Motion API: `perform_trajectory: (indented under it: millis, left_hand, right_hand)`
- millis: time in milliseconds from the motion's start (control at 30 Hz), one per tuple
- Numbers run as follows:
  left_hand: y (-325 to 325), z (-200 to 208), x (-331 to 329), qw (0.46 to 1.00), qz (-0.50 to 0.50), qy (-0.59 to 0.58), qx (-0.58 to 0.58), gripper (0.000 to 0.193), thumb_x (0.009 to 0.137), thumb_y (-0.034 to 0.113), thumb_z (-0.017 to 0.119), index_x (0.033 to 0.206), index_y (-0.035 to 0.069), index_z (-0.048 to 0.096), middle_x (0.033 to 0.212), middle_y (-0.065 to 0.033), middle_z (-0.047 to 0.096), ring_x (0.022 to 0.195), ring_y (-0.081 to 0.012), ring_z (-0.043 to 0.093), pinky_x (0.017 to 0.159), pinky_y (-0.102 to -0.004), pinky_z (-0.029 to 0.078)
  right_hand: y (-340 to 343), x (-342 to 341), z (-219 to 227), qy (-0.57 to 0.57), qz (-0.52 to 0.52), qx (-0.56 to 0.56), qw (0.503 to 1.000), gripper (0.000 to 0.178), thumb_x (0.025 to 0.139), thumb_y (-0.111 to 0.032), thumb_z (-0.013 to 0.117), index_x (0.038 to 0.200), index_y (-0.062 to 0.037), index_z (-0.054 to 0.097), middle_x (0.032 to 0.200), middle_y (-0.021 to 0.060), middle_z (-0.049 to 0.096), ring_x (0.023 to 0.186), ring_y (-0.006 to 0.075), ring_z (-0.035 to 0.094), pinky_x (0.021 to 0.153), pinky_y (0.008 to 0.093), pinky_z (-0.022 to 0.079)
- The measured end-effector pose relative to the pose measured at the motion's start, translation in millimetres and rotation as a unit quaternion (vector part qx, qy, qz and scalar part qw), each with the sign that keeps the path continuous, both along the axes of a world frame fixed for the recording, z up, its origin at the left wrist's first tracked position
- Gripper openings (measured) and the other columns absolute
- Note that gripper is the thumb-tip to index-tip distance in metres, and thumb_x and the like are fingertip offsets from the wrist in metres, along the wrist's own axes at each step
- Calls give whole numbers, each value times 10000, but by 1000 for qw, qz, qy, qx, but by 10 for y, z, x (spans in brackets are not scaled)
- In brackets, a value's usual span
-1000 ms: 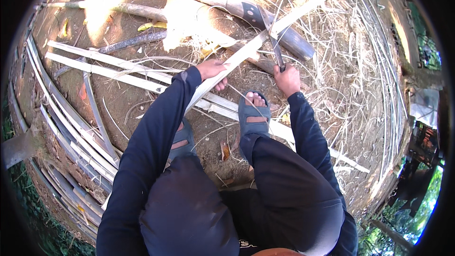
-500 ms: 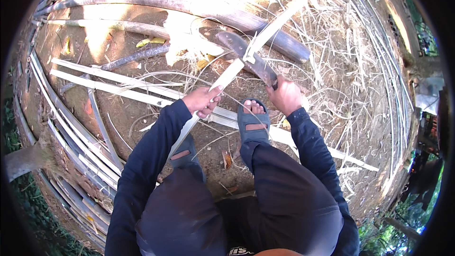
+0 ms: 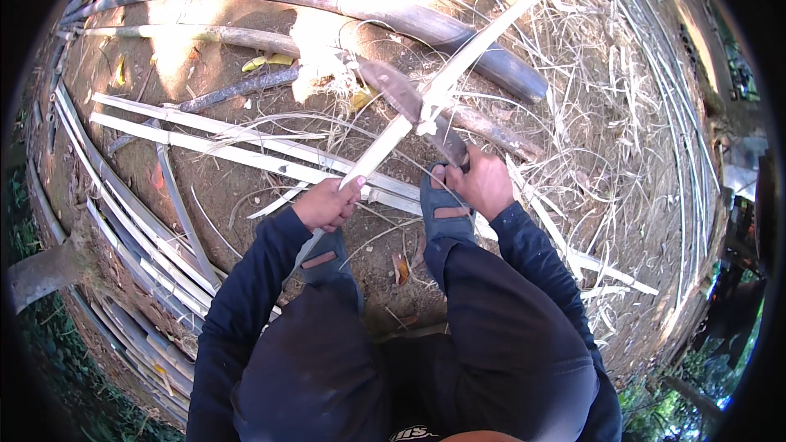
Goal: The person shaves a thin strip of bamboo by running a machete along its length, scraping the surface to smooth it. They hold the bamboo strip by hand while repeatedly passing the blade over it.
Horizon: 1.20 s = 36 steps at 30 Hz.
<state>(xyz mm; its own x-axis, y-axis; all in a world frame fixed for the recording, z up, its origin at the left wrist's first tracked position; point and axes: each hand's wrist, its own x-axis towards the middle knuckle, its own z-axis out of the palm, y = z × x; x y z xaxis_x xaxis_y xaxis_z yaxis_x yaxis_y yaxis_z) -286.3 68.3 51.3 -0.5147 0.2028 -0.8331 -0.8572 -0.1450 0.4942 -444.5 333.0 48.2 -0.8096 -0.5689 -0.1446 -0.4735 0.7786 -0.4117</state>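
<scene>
My left hand (image 3: 329, 203) is closed around the near part of a long pale bamboo strip (image 3: 483, 41), which slants up and away to the far right. My right hand (image 3: 483, 182) grips a machete, its handle hidden in my fingers. The broad dark machete blade (image 3: 395, 90) points to the far left and crosses the strip about midway. Where they meet, a small curl of pale shaving (image 3: 426, 126) sticks out. Below the hands are my feet in grey sandals (image 3: 449, 217), the right one just beside my right hand.
A thick dark bamboo pole (image 3: 393, 16) lies across the far ground. Split pale strips (image 3: 221, 155) cross the ground to the left, and more poles and strips (image 3: 139, 237) are stacked at the far left. Thin shavings (image 3: 589, 123) cover the right side. A tree trunk (image 3: 49, 274) stands at left.
Both hands have come nearer to me, the left one sliding down with the strip. The machete has moved nearer along the strip, and a bigger curl shows at the blade.
</scene>
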Motion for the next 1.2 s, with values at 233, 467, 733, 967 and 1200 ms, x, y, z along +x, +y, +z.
perform_trajectory:
  millis: [233, 467, 733, 967, 1200]
  left_hand:
    - [95, 141, 143, 1000, -4, -10, -2, 443, 1015, 534, 444, 812, 141, 450, 576, 82, 331, 426, -27, 258, 370, -228, 225]
    - [67, 201, 218, 999, -4, 5, -39, 454, 1011, 532, 459, 789, 138, 429, 573, 79, 306, 418, -31, 244, 364, -232, 213]
    - [16, 114, 700, 975, -24, 119, -189, 443, 1035, 466, 446, 787, 100, 472, 592, 46, 389, 455, -49, 333, 398, -240, 292]
    - [-183, -208, 1314, 894, -124, 214, -375, 420, 1018, 408, 481, 898, 22, 593, 711, -162, 621, 668, -331, 620, 614, -434, 489]
    - [-80, 730, 1801, 754, -146, 151, -623, 416, 967, 433, 540, 875, 32, 601, 726, -267, 627, 729, -471, 626, 639, -557, 485]
  right_hand:
    - [145, -447, -32, 98, 52, 99, 989, 276, 773, -232, 719, 876, -22, 571, 695, 171, 670, 625, 289, 695, 557, 398, 563]
    - [-20, -117, -93, -102, -72, -81, 989, 362, 802, -294, 703, 849, 63, 659, 702, 280, 647, 713, 444, 675, 683, 461, 559]
    - [66, 143, 0, -44, -1, -57, 997, 333, 778, -311, 745, 834, -3, 631, 681, 216, 655, 675, 395, 676, 662, 469, 554]
    - [54, 623, 125, -30, 30, -21, 999, 467, 765, -322, 747, 1073, -3, 601, 960, 233, 684, 878, 357, 692, 750, 446, 568]
    - [229, 694, 543, 15, 120, -5, 993, 531, 750, -306, 748, 1151, 9, 602, 1057, 240, 679, 903, 353, 696, 772, 445, 571]
